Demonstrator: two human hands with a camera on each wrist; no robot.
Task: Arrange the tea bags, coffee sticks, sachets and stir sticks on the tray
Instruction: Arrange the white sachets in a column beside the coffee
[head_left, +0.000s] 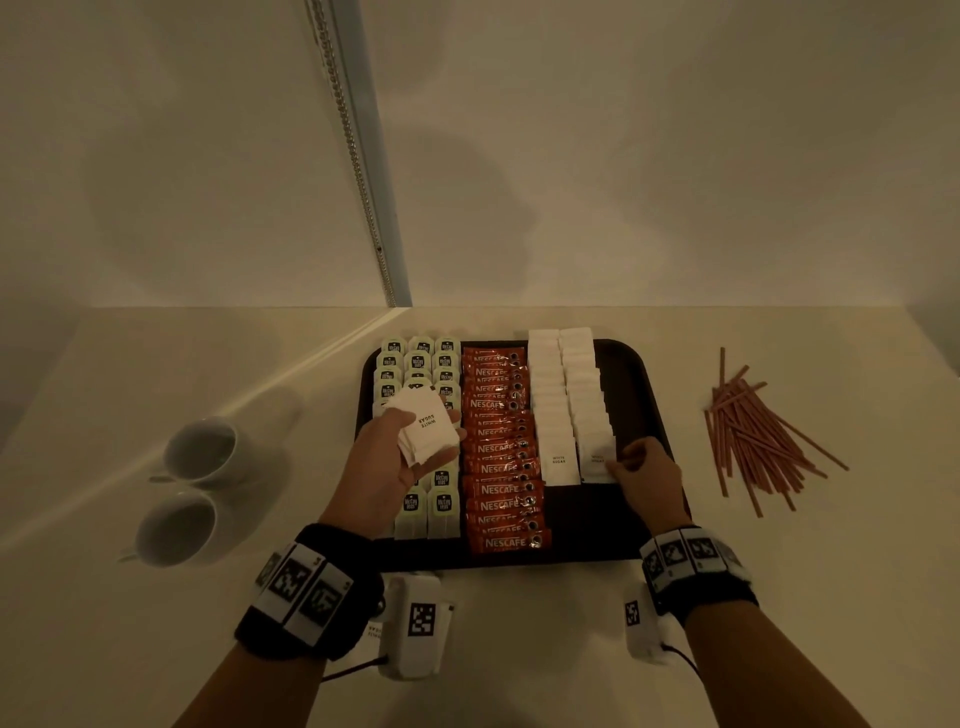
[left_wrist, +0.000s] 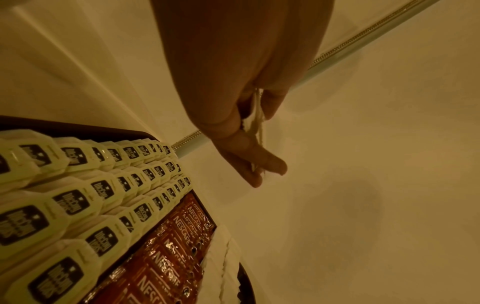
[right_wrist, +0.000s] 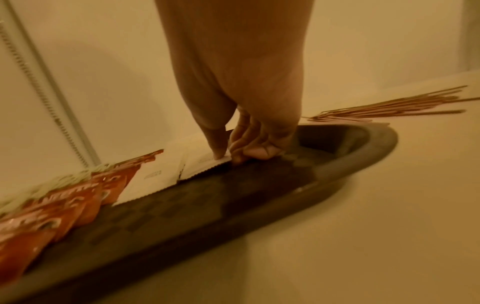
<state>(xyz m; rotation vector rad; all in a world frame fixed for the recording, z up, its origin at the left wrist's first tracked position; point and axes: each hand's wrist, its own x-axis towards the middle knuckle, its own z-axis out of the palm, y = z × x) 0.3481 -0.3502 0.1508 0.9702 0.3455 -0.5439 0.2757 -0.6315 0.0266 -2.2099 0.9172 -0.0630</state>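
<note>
A dark tray (head_left: 644, 384) holds rows of pale green tea bags (head_left: 418, 358), a column of red coffee sticks (head_left: 498, 447) and two columns of white sugar sachets (head_left: 558, 395). My left hand (head_left: 400, 457) hovers over the tea bags and holds a small stack of sugar sachets (head_left: 428, 431). My right hand (head_left: 641, 470) pinches the nearest sachet (head_left: 597, 465) of the right column at its right edge; in the right wrist view the thumb lies on that sachet (right_wrist: 205, 164) and the curled fingers rest on the tray (right_wrist: 350, 164). Brown stir sticks (head_left: 753, 436) lie in a loose pile on the table, right of the tray.
Two white cups (head_left: 200, 452) on saucers stand left of the tray. A wall rises directly behind the table, with a vertical metal strip (head_left: 363, 171). The tray's front right part (head_left: 587, 519) is bare.
</note>
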